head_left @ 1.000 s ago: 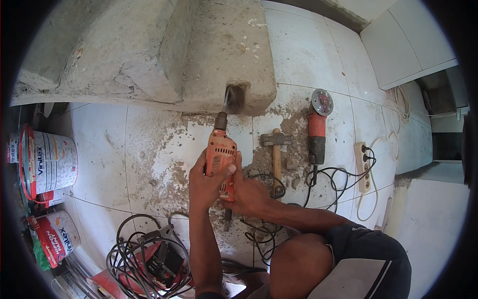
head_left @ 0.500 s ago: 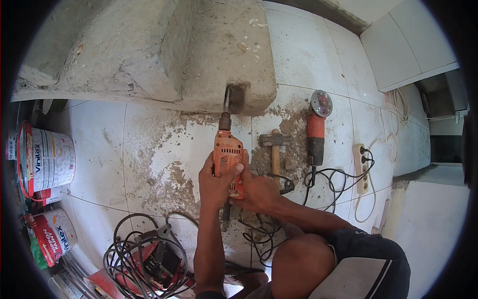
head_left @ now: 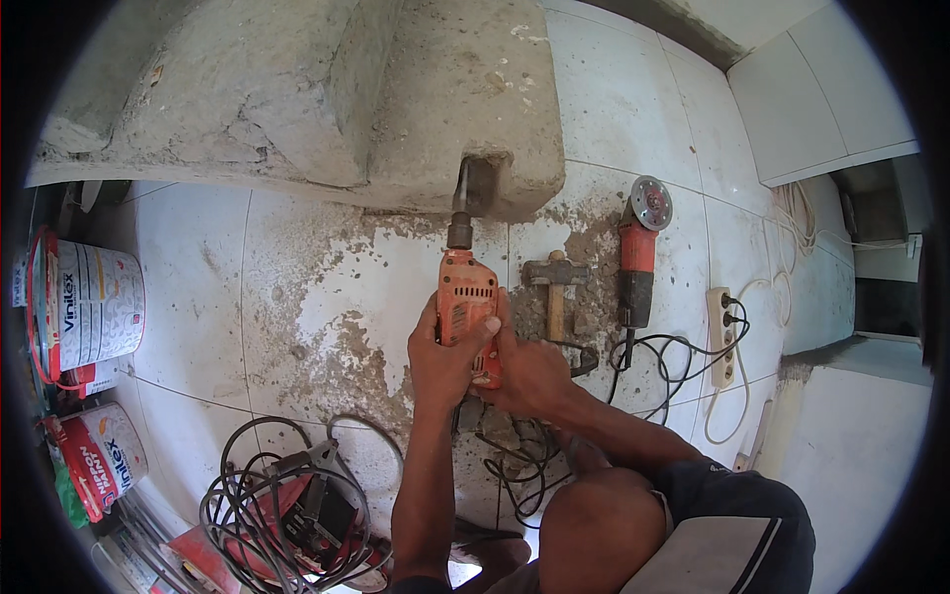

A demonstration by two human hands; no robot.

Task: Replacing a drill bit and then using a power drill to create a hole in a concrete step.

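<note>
An orange-red power drill (head_left: 466,299) lies between my two hands, its dark chuck pointing away from me. My left hand (head_left: 438,358) wraps its left side, the thumb laid across the top of the body. Around the right side and rear of the drill curls my right hand (head_left: 531,373); some of its fingers are hidden underneath. The drill bit (head_left: 463,186) reaches into a square-edged hole (head_left: 483,184) cut in the corner of a grey concrete step (head_left: 450,109), along the hole's left side. Its tip is hard to make out.
Right of the drill lie a wooden-handled hammer (head_left: 556,307) and a red-and-black angle grinder (head_left: 638,259). Cords run to a power strip (head_left: 723,342). Coiled cable (head_left: 287,505) sits at lower left, paint buckets (head_left: 99,302) at far left. Rubble and dust cover the white tiles (head_left: 416,277).
The whole view has shifted slightly, so the step, drill and tools appear a little farther right. Both hands keep their hold, and the bit stays at the hole.
</note>
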